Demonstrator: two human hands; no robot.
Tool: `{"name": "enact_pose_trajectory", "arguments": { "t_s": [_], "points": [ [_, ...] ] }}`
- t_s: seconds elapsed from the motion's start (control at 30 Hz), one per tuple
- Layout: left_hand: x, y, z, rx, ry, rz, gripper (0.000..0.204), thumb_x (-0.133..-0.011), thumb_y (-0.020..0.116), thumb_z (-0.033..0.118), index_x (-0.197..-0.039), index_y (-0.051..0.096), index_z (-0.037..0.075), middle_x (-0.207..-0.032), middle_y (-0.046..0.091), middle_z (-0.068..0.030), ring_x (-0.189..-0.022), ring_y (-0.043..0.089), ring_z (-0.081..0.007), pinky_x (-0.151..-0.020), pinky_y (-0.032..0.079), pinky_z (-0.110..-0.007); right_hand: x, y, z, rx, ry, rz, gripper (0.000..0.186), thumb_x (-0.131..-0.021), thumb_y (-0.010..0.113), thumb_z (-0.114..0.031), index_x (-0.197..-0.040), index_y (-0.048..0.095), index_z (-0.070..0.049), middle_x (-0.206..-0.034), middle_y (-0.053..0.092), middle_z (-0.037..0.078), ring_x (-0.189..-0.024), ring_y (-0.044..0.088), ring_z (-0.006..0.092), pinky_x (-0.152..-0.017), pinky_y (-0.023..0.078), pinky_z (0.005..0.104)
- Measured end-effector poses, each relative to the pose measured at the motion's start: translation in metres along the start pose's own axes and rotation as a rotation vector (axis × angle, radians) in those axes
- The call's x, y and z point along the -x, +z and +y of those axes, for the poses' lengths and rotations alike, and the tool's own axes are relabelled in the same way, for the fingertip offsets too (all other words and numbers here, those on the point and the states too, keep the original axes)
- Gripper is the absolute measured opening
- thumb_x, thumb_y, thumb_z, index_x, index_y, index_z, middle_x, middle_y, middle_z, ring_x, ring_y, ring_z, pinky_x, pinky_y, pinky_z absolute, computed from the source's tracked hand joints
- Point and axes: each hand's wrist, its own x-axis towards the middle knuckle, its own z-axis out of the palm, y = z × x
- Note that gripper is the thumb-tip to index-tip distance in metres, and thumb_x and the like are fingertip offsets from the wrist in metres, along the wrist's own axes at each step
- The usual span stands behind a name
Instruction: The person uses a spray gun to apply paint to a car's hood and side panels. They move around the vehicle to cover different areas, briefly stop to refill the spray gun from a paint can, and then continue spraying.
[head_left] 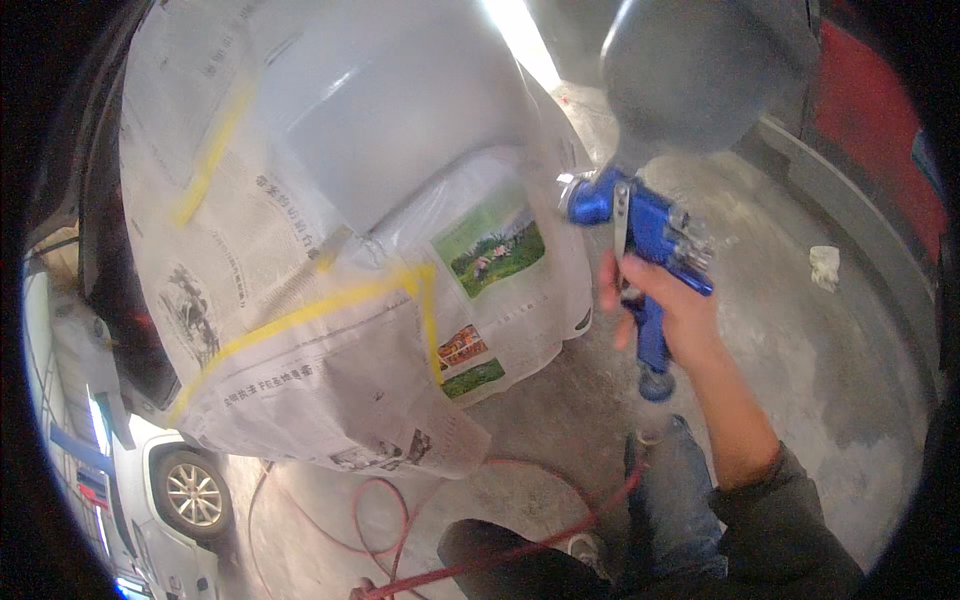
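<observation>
My right hand (680, 310) is closed around the grip of a blue spray gun (645, 225), with fingers at its trigger. On top of the gun sits a large grey cup (705, 75). The nozzle points left at a pale grey car panel (400, 110), a short gap away. Newspaper (270, 390) and yellow masking tape (310, 305) surround the panel. From the gun's handle a red air hose (540, 543) runs down and left. At the lower edge, only the fingertips of my left hand (362, 590) show, closed on the hose.
More hose lies looped on the concrete floor (830, 350) below the covered car. A crumpled white scrap (825, 267) lies at the right, near a dark curved edge with a red panel (870, 120). A white car (165, 500) stands at the lower left.
</observation>
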Motion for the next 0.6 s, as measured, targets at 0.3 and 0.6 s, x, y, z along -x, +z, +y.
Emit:
{"name": "enact_pose_trajectory", "arguments": {
  "t_s": [0.3, 0.6],
  "points": [
    [-0.002, 0.01, 0.057, -0.027, -0.084, -0.03, 0.046, -0.087, 0.063, 0.022, -0.055, 0.034, 0.007, -0.06, 0.029, 0.0058, -0.06, 0.027, -0.0086, -0.051, 0.023, -0.027, 0.021, 0.052, -0.051, 0.151, 0.136, -0.231, 0.033, -0.089, 0.063, -0.021, -0.115, 0.055, -0.002, -0.1, 0.067, 0.009, -0.086, 0.065, 0.0149, -0.052, 0.055, 0.0256],
    [0.003, 0.006, 0.054, 0.008, -0.024, -0.119, 0.04, -0.086, 0.066, 0.033, -0.07, 0.059, -0.003, -0.068, 0.052, -0.0004, -0.066, 0.045, -0.0108, -0.063, 0.039, -0.026, 0.012, 0.077, -0.06, 0.407, 0.06, -0.096, 0.044, -0.084, 0.07, -0.023, -0.116, 0.047, -0.003, -0.071, 0.057, 0.003, -0.054, 0.052, 0.0084, -0.045, 0.043, 0.0229]
  ]
}}
